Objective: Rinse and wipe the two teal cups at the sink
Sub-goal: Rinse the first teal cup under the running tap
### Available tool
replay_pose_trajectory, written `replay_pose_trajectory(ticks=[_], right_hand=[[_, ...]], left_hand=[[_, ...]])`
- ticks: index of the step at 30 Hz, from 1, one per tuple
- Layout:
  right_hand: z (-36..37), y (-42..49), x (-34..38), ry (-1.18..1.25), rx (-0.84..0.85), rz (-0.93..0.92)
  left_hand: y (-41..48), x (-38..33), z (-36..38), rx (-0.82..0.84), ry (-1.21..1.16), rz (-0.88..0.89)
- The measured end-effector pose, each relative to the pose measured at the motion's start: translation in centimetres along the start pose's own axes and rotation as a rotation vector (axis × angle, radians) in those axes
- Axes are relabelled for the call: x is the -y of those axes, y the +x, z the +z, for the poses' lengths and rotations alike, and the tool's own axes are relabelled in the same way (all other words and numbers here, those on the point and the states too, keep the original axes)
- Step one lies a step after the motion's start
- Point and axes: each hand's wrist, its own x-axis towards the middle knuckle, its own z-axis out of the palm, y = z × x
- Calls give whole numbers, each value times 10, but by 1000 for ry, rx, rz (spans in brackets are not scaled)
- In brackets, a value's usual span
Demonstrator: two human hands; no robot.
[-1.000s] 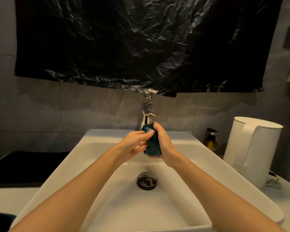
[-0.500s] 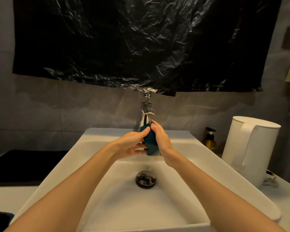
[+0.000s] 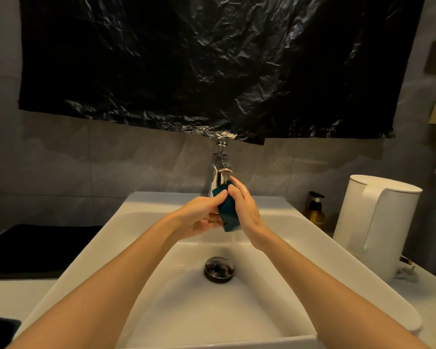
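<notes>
One crumpled black plastic sheet (image 3: 212,66) covers the wall from ten o'clock round to two o'clock of the view, its lower edge hanging just over the top of the tap. Below it the white sink (image 3: 126,222) takes up the lower middle from eight o'clock to four o'clock, set in a pale surface (image 3: 13,295). A dark mat (image 3: 23,248) lies on that surface at nine o'clock, and a tall white kettle (image 3: 378,222) stands on it at three o'clock, just beside the sink's right rim. Two bare forearms reach in from six o'clock and meet over the back of the basin. The left hand (image 3: 199,217) has its grip clenched on the teal cup (image 3: 228,210), thumb pressed on the cup's near side and fingers curled underneath. The right hand (image 3: 246,210) also has its grip grasping the cup, fingers wrapped over the far side, wet and shining. The cup is held tilted between both hands, directly under the chrome tap (image 3: 220,172) at twelve o'clock of the basin, and a thin stream of water (image 3: 233,239) runs off its lower end. The round metal drain (image 3: 219,269) sits at the basin's centre, at six o'clock from the cup. A small amber pump bottle (image 3: 315,212) stands between sink and kettle. A dark teal thing (image 3: 0,328) shows at seven o'clock, cut off by the frame's edge, so what it is cannot be told
</notes>
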Motion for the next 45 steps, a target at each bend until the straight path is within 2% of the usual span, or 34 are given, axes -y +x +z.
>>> replay_pose_trajectory(ticks=[2, 8, 12, 17, 21, 27, 32, 37, 41, 45], right_hand=[[0, 0, -3, -10, -10, -6], [3, 0, 0, 19, -58, 16], [4, 0, -2, -8, -59, 25], [-1, 2, -3, 8, -109, 83], [1, 1, -3, -8, -89, 55], [2, 5, -2, 85, -103, 209], [-1, 5, -4, 49, -95, 109], [-3, 6, -3, 76, -56, 82], [-7, 6, -3, 181, 6, 231], [-9, 8, -2, 181, 86, 374]], left_hand=[[0, 1, 1, 18, 19, -20], [6, 4, 6, -92, 16, 59], [6, 6, 5, -94, -32, 67], [4, 9, 6, 23, -52, 57], [8, 10, 11, -44, -103, 46], [8, 13, 12, -12, -97, 119], [9, 13, 12, -22, -167, 127], [8, 10, 9, 24, -98, 129], [3, 12, 6, 127, -3, 179], [3, 12, 4, 146, 31, 175]])
